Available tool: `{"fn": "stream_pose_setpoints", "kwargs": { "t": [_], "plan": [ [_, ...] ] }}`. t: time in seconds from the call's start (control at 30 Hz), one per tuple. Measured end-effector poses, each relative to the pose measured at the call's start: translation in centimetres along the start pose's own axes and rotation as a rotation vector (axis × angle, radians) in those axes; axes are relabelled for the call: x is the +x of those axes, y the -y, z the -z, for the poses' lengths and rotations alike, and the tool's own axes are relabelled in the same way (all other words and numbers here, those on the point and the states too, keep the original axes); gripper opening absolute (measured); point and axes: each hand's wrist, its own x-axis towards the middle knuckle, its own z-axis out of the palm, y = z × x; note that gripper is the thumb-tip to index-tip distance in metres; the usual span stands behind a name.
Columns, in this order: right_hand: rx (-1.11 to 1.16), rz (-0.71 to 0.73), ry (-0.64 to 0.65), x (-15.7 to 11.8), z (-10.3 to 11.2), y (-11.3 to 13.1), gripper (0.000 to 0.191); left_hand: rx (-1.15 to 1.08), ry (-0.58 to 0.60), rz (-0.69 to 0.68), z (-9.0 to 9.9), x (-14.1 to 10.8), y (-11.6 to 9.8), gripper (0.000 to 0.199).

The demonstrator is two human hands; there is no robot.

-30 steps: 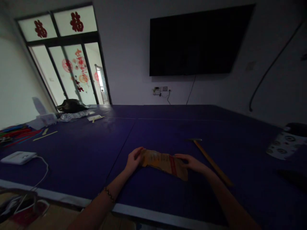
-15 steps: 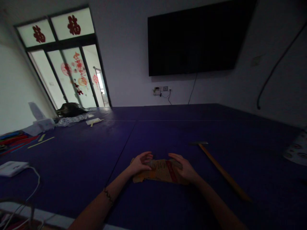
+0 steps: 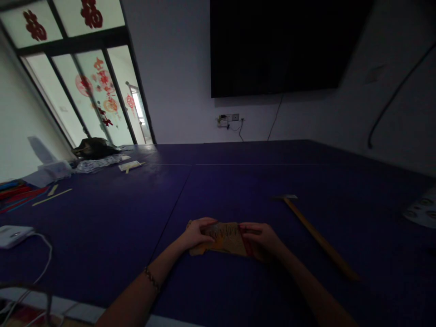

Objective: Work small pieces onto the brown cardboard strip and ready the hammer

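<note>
A torn piece of brown cardboard [image 3: 223,245] lies on the purple-blue tabletop, with a dark red band near its right end and an orange patch at its left. A row of thin dark slanted marks or slim pieces crosses its upper part; I cannot make out which. My left hand [image 3: 197,234] grips the left end, thumb on the face and fingers along the far edge. My right hand [image 3: 262,236] holds the right end over the red band, its fingertips by the dark row. Right of it rests a hammer [image 3: 316,234] with a wooden handle and metal head.
A white device [image 3: 15,236] with a cable lies at the left. Behind it are red and blue strips [image 3: 23,195], a clear plastic box [image 3: 54,171] and a dark bag [image 3: 95,147]. A patterned white item [image 3: 422,211] sits at the right edge.
Both hands have come down from hovering with spread fingers onto the cardboard's ends. The view has tilted slightly downward. The hammer stays in place.
</note>
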Motion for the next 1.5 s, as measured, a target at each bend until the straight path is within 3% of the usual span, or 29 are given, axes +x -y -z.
{"fn": "stream_pose_setpoints", "kwargs": {
  "t": [0.33, 0.6, 0.8, 0.93, 1.2, 1.4, 1.5],
  "plan": [
    [-0.132, 0.006, -0.077, -0.4, -0.2, 0.7, 0.019, 0.134, 0.108, -0.048, 0.7, 0.1, -0.6, 0.015],
    [-0.128, -0.031, -0.143, -0.6, -0.2, 1.1, 0.027, 0.192, 0.107, -0.122, 0.2, -0.2, -1.4, 0.022],
    [-0.207, 0.103, -0.134, -0.5, -0.9, 1.2, 0.023, 0.218, 0.113, -0.159, -0.1, -0.3, -1.8, 0.017],
    [-0.267, 0.118, -0.083, -0.4, -1.3, 0.6, 0.022, 0.196, 0.104, -0.164, -0.2, -0.4, -1.9, 0.018],
    [-0.321, 0.134, -0.039, -0.3, -1.5, 0.4, 0.020, 0.050, 0.089, -0.102, -0.3, -0.3, -1.5, 0.023],
    [-0.327, 0.120, -0.050, -0.4, -1.6, 0.5, 0.019, -0.154, -0.045, 0.011, 0.1, -0.2, -0.4, 0.031],
    [-0.304, 0.114, -0.055, -0.4, -1.6, 0.5, 0.020, -0.127, 0.010, 0.005, 0.1, -0.2, -0.5, 0.026]
  ]
}}
